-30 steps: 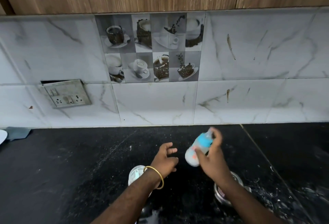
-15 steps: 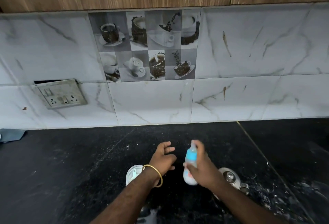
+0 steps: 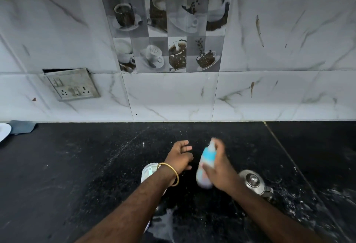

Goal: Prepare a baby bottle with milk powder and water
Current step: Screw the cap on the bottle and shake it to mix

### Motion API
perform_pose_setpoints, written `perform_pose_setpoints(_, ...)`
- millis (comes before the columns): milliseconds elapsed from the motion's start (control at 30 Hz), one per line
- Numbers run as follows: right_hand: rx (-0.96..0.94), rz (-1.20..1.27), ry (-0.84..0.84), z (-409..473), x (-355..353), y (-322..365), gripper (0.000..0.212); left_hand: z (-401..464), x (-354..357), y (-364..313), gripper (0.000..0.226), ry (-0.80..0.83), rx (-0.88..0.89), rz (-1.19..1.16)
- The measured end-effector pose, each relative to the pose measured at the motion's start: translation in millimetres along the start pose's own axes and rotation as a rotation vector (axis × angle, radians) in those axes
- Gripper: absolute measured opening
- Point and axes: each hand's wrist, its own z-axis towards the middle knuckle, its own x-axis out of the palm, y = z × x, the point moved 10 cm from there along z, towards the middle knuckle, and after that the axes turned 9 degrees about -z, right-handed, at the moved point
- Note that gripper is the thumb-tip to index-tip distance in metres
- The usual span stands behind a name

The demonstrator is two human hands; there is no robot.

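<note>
Right hand (image 3: 221,167) wrapped around baby bottle (image 3: 205,163), now upright and motion-blurred, swung back from the tilt of a second ago: shaking, probably, to blend powder and water. Left hand (image 3: 179,158) empty, fingers loosely spread, just left of the bottle. White lidded container (image 3: 148,171) under the left wrist; steel kettle (image 3: 253,182) just right of the right hand. Pale spill near the forearms on black tabletop (image 3: 77,165).

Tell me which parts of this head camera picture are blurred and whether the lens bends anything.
Head view: the baby bottle and the right hand gripping it are smeared by motion blur; the open left hand and the steel kettle look sharper. Head view: wide-angle distortion bows the tile lines of the wall, and the black counter is dim.
</note>
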Motion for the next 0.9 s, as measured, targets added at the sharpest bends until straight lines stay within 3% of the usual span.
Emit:
perform_pose_setpoints(33, 0.017, -0.034, 0.147, -5, 16, -3, 0.08, 0, 0, 1, 0.052, 0.008, -0.001, 0.0)
perform_pose_setpoints(67, 0.017, -0.022, 0.166, -5, 17, -3, 0.079, 0, 1, 1, 0.052, 0.017, 0.001, 0.0)
perform_pose_setpoints(167, -0.035, 0.146, -0.281, 1, -35, 10, 0.079, 1, 0, -1, 0.051, 0.014, 0.012, -0.016)
perform_pose_setpoints(200, -0.048, 0.133, -0.33, 1, -38, 12, 0.08, 1, 0, -1, 0.049, 0.006, 0.009, -0.018)
perform_pose_setpoints(233, -0.075, 0.049, -0.262, 0, -30, 19, 0.079, 0, 0, 0, 0.048, -0.001, 0.006, -0.022)
perform_pose_setpoints(300, -0.114, -0.136, 0.063, -8, 12, 18, 0.078, -2, 0, 1, 0.046, -0.004, 0.004, -0.033)
perform_pose_setpoints(333, -0.106, -0.122, 0.117, -11, 18, 13, 0.077, -2, 0, 1, 0.046, 0.002, 0.006, -0.03)
perform_pose_setpoints(367, -0.09, -0.068, 0.068, -10, 13, 9, 0.076, -2, -1, 1, 0.046, 0.007, 0.01, -0.025)
perform_pose_setpoints(433, -0.077, 0.113, -0.302, -8, -30, 9, 0.078, 0, -4, -2, 0.047, -0.001, 0.016, -0.024)
perform_pose_setpoints(467, -0.069, 0.127, -0.406, -9, -39, 5, 0.078, -1, -6, -2, 0.047, -0.01, 0.007, -0.02)
perform_pose_setpoints(500, -0.057, 0.1, -0.399, -9, -36, 5, 0.078, -2, -7, -1, 0.047, -0.02, -0.006, -0.014)
perform_pose_setpoints(600, -0.035, -0.092, 0.076, -14, 19, -4, 0.078, -4, -8, 3, 0.046, -0.026, -0.036, -0.006)
perform_pose_setpoints(633, -0.044, -0.076, 0.089, -13, 19, -4, 0.077, -4, -8, 4, 0.046, -0.017, -0.035, -0.006)
perform_pose_setpoints(733, -0.087, 0.124, -0.368, -5, -32, 6, 0.076, -5, -8, 2, 0.044, -0.018, -0.018, -0.018)
perform_pose_setpoints(767, -0.076, 0.158, -0.443, -4, -39, 4, 0.076, -5, -9, 2, 0.043, -0.032, -0.017, -0.026)
perform_pose_setpoints(800, -0.077, 0.121, -0.405, -2, -34, 5, 0.076, -5, -9, 2, 0.042, -0.045, -0.014, -0.032)
perform_pose_setpoints(900, -0.029, -0.116, 0.076, -2, 24, -11, 0.077, -5, -9, -1, 0.042, -0.042, -0.014, -0.018)
